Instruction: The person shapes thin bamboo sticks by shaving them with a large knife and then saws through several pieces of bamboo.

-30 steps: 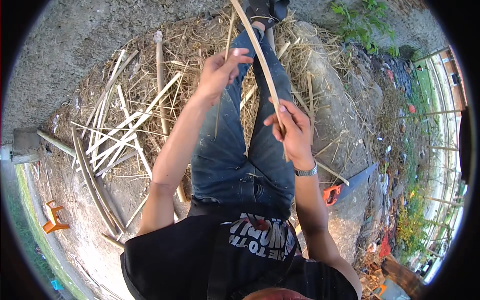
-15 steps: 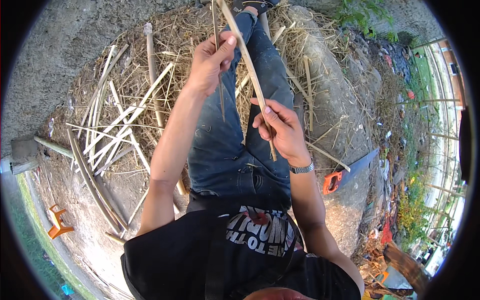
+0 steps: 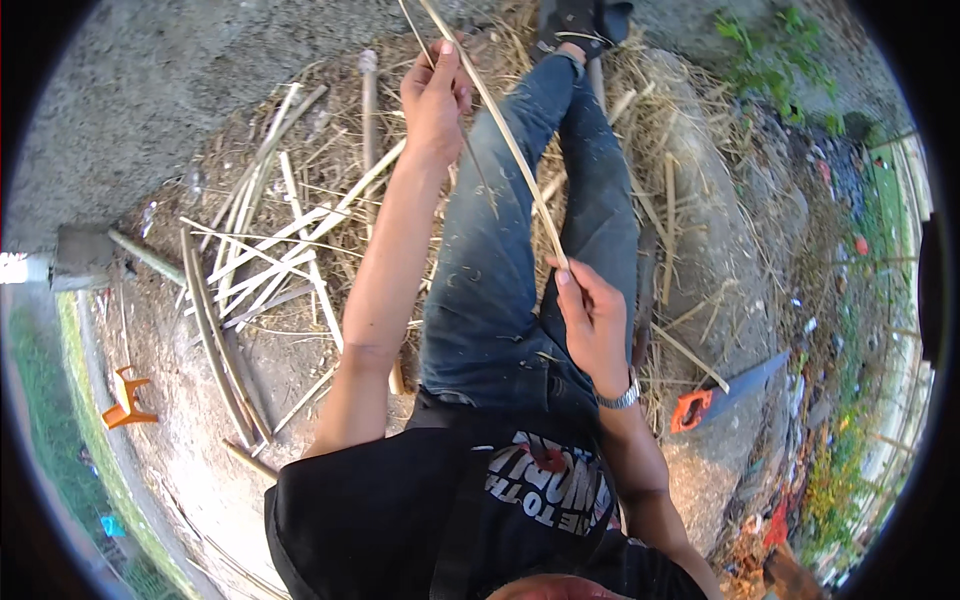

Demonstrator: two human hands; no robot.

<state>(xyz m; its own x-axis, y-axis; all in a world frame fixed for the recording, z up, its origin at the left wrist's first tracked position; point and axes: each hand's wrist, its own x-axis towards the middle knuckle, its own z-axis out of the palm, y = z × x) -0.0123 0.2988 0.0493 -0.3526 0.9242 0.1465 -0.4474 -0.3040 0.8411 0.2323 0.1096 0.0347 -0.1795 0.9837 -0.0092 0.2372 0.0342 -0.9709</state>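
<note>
A long pale strip of split bamboo (image 3: pixel 511 140) slants across above my legs, its upper end running out past the top of the view. My right hand (image 3: pixel 597 325) pinches its lower end between thumb and fingers. Farther up, my left hand (image 3: pixel 434 110) is closed round a thin dark strip (image 3: pixel 474 158) that tapers to a point below the hand; whether it is a blade or wood I cannot tell. The left thumb lies close against the bamboo strip, and the two pieces spread apart below that hand.
Several pale split strips (image 3: pixel 262 262) lie crossed on the straw-littered ground to the left, beside darker curved sticks (image 3: pixel 212 340). A handsaw (image 3: pixel 738 390) with an orange handle lies at the right. An orange plastic chair (image 3: pixel 127 398) stands far left. My outstretched legs (image 3: pixel 490 240) take up the middle.
My right hand has slid to the very end of the bamboo strip, its fingers now pinched together. The left hand has moved farther up, away from my body. The whole view has shifted slightly.
</note>
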